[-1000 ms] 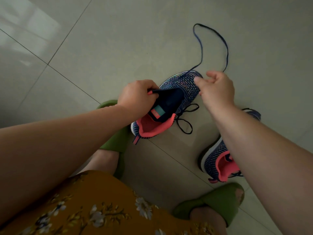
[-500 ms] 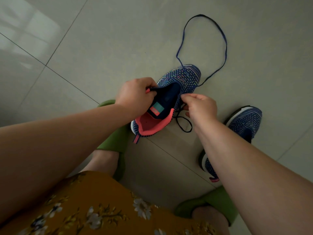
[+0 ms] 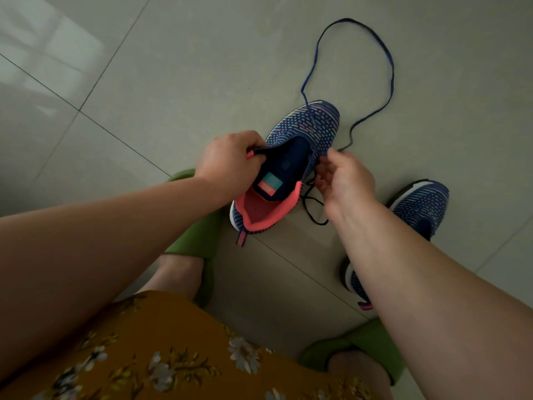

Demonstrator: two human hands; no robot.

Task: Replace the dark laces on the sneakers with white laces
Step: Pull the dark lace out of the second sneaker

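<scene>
Gripping the sneaker (image 3: 305,131) tongue with our left hand (image 3: 227,166), our right hand (image 3: 343,180) pinching the dark lace (image 3: 389,67), second sneaker (image 3: 418,206) just beside.

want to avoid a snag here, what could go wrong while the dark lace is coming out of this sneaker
The lace lies in a long loose loop on the floor beyond the toe; a fast pull might knot it or jam it at an eyelet. The left hand grips only the tongue edge of the sneaker, so a hard tug by the right hand could twist the sneaker free. Loops hang by the right wrist and may catch the fingers.
</scene>
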